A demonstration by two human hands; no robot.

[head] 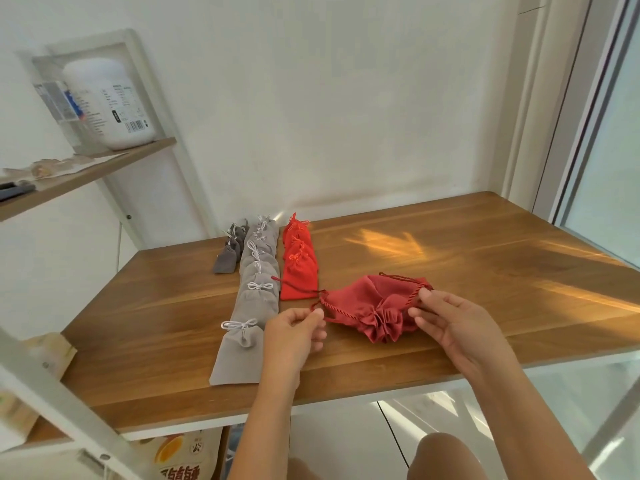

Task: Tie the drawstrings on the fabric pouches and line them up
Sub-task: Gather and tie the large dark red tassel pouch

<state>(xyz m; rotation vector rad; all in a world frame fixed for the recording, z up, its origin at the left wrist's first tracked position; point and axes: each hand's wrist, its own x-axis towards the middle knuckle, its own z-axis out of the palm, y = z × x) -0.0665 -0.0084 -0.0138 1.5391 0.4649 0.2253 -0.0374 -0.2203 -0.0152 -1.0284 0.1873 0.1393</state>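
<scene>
A dark red pouch [367, 301] lies on the wooden table [467, 258], its mouth gathered into ruffles facing me. My left hand [294, 332] pinches the left drawstring end. My right hand [446, 320] pinches the right drawstring beside the ruffled mouth. Beyond it runs a row of bright red pouches [298, 261] with tied bows. Left of those lies a long row of light grey pouches [254, 303] with white bows. A short row of dark grey pouches [228, 252] sits at the far left.
A white shelf frame [62, 386] stands at the left, with a white jar [110, 102] on its upper shelf. A snack bag [183, 455] sits below the table. The wall is close behind the table; a window is at the right.
</scene>
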